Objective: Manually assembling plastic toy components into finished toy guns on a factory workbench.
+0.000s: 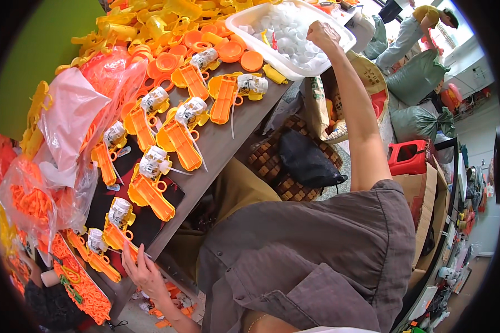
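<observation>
Several orange-and-yellow toy guns with white printed cylinders lie in rows along the dark table [230, 150]. My left hand [147, 277] is at the table's near edge, its fingers around the orange end of one toy gun [116, 236]. Another toy gun [100, 255] lies just left of it. My right arm reaches far out over a white tub [239, 19] of small translucent plastic cups [294, 41]. There my right hand [323, 36] is closed, knuckles up, at the tub's right side. Whatever its fingers hold is hidden.
Yellow parts [150, 22] and orange round cups [230, 50] are heaped at the table's far end. Plastic bags [66, 122] and a box of orange pieces [80, 280] line the left. Beyond the table are a red stool [408, 158], green sacks [419, 77] and a bending person [414, 33].
</observation>
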Demonstrator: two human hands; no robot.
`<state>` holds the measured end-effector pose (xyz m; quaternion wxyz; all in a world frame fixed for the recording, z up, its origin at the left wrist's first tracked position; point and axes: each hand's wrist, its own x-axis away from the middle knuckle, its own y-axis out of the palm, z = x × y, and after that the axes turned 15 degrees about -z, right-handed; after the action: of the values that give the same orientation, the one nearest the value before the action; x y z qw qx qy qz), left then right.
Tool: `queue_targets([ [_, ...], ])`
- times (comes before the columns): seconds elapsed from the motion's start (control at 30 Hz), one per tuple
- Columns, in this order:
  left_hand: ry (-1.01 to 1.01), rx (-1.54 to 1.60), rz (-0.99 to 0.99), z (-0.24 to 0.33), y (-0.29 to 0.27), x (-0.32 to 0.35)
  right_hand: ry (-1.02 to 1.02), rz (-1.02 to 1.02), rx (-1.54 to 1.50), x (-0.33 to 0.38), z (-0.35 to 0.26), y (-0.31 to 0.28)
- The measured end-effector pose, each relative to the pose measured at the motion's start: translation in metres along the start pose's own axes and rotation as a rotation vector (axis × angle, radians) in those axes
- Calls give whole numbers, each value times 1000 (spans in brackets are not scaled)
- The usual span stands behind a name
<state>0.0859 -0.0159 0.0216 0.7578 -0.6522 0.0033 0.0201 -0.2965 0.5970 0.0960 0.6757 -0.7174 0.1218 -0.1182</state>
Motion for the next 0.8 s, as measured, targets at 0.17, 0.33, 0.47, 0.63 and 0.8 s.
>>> queue_targets([
  [0.17,-58,11,50,-7,5,7,29,-170,103,20,-27,6],
  [0.33,49,54,107,-5,4,-9,-229,-15,120,-35,68,33],
  [0.47,46,39,187,-5,-4,-8,-602,-133,-513,43,-45,-6],
  [0.63,-2,38,225,-8,1,1,-1054,-664,-1033,222,-224,-1],
  [0.8,-21,233,398,4,-6,-17,-1054,-1433,-1325,322,-321,43],
])
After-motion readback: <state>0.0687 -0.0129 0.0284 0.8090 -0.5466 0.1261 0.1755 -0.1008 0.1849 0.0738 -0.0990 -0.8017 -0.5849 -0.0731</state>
